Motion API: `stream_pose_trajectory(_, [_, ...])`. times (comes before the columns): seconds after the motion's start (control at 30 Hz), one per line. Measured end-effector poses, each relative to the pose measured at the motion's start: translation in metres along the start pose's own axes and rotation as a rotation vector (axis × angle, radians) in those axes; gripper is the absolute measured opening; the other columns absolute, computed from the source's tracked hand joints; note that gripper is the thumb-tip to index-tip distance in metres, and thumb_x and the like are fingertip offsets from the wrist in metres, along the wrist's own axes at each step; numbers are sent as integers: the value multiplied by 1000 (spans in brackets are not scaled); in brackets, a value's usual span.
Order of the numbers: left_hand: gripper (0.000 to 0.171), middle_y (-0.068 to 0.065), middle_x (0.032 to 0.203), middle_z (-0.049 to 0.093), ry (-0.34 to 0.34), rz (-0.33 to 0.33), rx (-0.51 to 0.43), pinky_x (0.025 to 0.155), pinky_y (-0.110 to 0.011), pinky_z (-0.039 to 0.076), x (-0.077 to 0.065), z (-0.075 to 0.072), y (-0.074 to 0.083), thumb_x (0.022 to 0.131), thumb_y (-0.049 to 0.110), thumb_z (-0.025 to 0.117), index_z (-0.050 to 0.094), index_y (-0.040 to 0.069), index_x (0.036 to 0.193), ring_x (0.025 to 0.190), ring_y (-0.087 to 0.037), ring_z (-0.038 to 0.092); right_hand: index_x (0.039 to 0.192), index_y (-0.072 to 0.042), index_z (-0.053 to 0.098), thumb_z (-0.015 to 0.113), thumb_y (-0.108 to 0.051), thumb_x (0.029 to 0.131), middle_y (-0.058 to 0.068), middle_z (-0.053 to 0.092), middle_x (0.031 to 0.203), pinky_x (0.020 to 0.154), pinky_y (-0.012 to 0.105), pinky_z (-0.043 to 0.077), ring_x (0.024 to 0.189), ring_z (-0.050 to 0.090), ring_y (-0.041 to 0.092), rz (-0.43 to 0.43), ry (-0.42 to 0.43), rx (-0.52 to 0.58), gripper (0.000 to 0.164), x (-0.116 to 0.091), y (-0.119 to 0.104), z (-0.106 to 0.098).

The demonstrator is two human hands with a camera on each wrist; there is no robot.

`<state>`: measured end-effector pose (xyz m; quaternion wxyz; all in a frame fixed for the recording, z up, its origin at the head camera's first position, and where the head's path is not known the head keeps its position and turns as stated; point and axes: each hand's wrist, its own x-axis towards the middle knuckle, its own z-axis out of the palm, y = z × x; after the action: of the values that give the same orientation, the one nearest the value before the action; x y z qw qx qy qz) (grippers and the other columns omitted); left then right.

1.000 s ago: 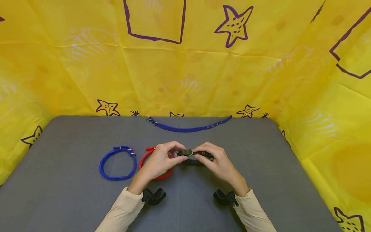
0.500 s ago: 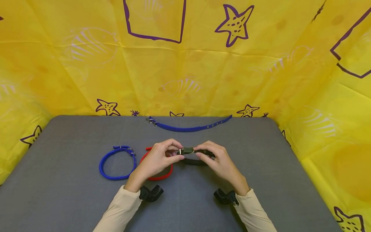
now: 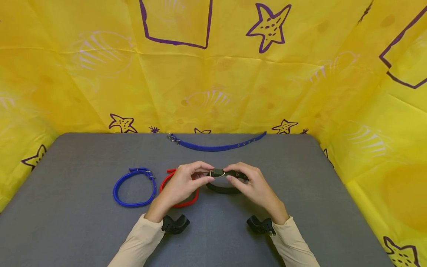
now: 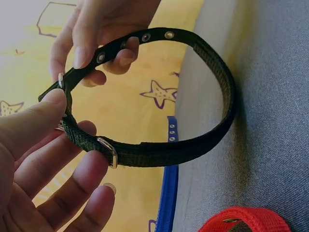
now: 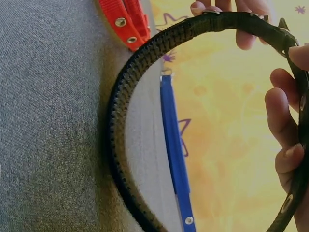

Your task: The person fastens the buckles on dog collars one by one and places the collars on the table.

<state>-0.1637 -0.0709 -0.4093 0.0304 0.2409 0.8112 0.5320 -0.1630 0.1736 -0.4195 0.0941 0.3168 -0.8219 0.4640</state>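
A dark green collar (image 3: 224,190) with metal eyelets is bent into a loop between both hands, just above the table. My left hand (image 3: 181,183) pinches its buckle end between thumb and fingers; in the left wrist view a metal loop (image 4: 109,152) shows beside the fingertips. The strap end with the eyelets is in my right hand (image 3: 255,187), pinched by thumb and fingers. In the left wrist view, that end passes through metal hardware (image 4: 61,80) near my left thumb. The right wrist view shows the stitched inner side of the collar band (image 5: 126,92).
A red collar (image 3: 188,203) lies looped on the grey table (image 3: 207,237), partly behind my left hand. Left of it is a blue looped collar (image 3: 115,193). Another blue collar (image 3: 210,148) lies stretched along the back edge, before a yellow cloth wall (image 3: 207,81).
My left fingers have shifted slightly on the buckle end, uncovering a metal part. More of the green collar's lower loop now shows. The right hand keeps its grip, and the other collars lie as before.
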Motion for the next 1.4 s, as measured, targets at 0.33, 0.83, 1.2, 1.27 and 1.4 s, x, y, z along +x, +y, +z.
stream_pose_trajectory(0.33, [23, 1, 94, 76, 3, 28, 0, 66, -27, 53, 0, 3, 2, 86, 17, 77, 72, 15, 109, 73, -8, 65, 110, -14, 69, 68, -8, 93, 2, 72, 101, 70, 22, 52, 81, 61, 6, 22, -5, 14, 17, 0, -3, 3])
stream_pose_trajectory(0.83, [23, 2, 96, 75, -26, 18, 27, 68, -24, 53, -1, 8, 4, 88, 21, 76, 71, 17, 110, 75, -5, 64, 104, -13, 68, 69, -6, 90, 0, 71, 92, 67, 25, 53, 77, 60, 6, 7, -5, -33, 15, -1, -1, 6])
stream_pose_trajectory(1.2, [22, 1, 99, 75, -35, 20, -4, 72, -26, 54, 0, 8, 1, 91, 21, 73, 68, 16, 111, 81, -9, 66, 101, -13, 65, 70, -4, 90, -1, 67, 91, 65, 28, 52, 77, 57, 6, -25, 22, -51, 14, 0, -1, 9])
stream_pose_trajectory(1.27, [21, 1, 98, 75, -36, 21, -7, 71, -26, 54, 0, 8, 1, 91, 21, 73, 68, 16, 111, 79, -9, 66, 101, -13, 66, 71, -5, 90, -2, 66, 92, 66, 26, 51, 78, 56, 5, -43, 25, -54, 14, 1, -1, 10])
stream_pose_trajectory(1.4, [21, 1, 95, 74, -36, 24, -2, 70, -26, 53, 0, 7, 2, 91, 21, 73, 68, 17, 110, 76, -8, 65, 99, -15, 69, 71, -6, 90, -3, 66, 92, 65, 22, 48, 77, 55, 4, -52, 44, -67, 13, 1, 0, 10])
